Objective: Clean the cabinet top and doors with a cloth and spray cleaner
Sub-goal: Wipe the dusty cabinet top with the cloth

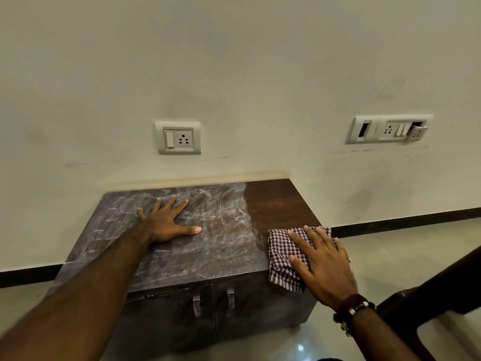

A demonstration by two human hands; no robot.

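So the low dark wood cabinet (197, 246) sits against a cream wall, and most of its top is covered in a whitish dusty smear, with swirls and streaks all over the left and middle parts. The strip along the right edge looks clean and properly dark brown, with a pretty sharp line where the dust ends. The left hand (166, 221) lies flat on the dusty part, nearer the back left corner, fingers straight and spread, palm down, holding nothing. The right hand (321, 261) is flat too, pressing down on a checked maroon-and-white cloth (282, 259) at the front right corner of the top; the cloth's lower bit hangs slightly over the front edge. There's a dark beaded bracelet (354, 310) on that wrist. Below the top you can see the two doors (182, 316), each with a small metal handle (197, 306) near the middle seam, both doors closed. On the wall above there's a switch-and-socket plate (178, 137), and a longer one (387, 129) off to the right with one module hanging loose. Some dark wooden piece (426, 295) pokes in at the bottom right, can't tell what it is.
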